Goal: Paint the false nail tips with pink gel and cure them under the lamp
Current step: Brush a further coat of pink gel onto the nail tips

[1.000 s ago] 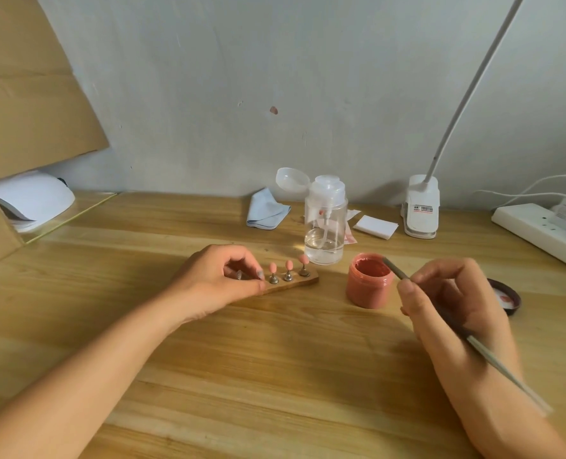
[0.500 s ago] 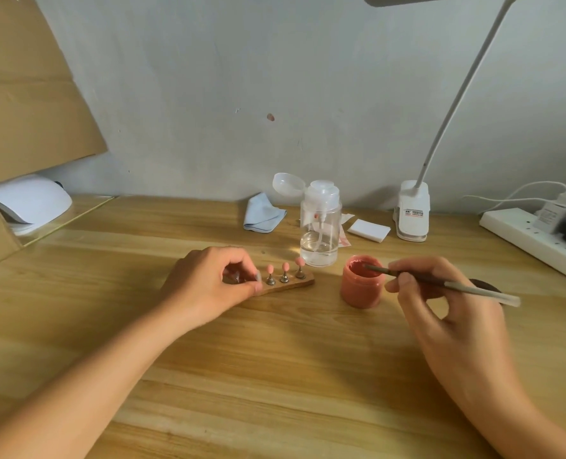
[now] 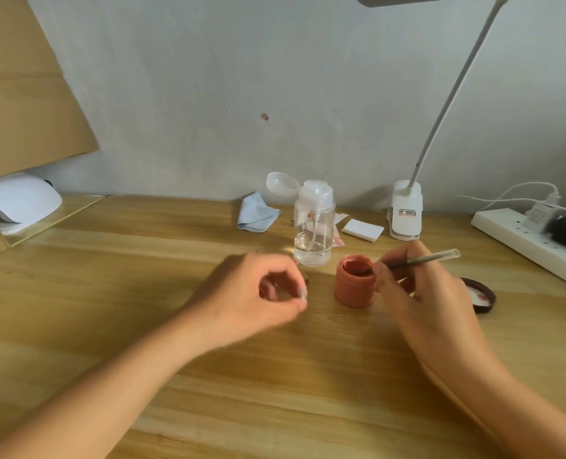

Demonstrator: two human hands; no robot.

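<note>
My right hand [image 3: 420,293] pinches a thin brush [image 3: 423,259] whose tip dips into the open pink gel jar [image 3: 354,289]. Just left of the jar, my left hand [image 3: 251,296] is blurred, its fingers curled over the wooden nail tip holder [image 3: 307,280]. Only a brown sliver of the holder shows past the fingertips. The pink nail tips themselves are hidden by the hand. The white curing lamp [image 3: 20,200] sits at the far left edge, behind cardboard.
A clear pump bottle [image 3: 314,233] stands right behind the jar. The jar lid [image 3: 480,294] lies to the right. A blue cloth [image 3: 256,213], white pads [image 3: 362,230], a clip desk lamp [image 3: 405,210] and a power strip [image 3: 533,243] line the back.
My right hand swung the brush round and dipped its tip into the gel jar. My left hand shifted right, and now covers the holder and tips.
</note>
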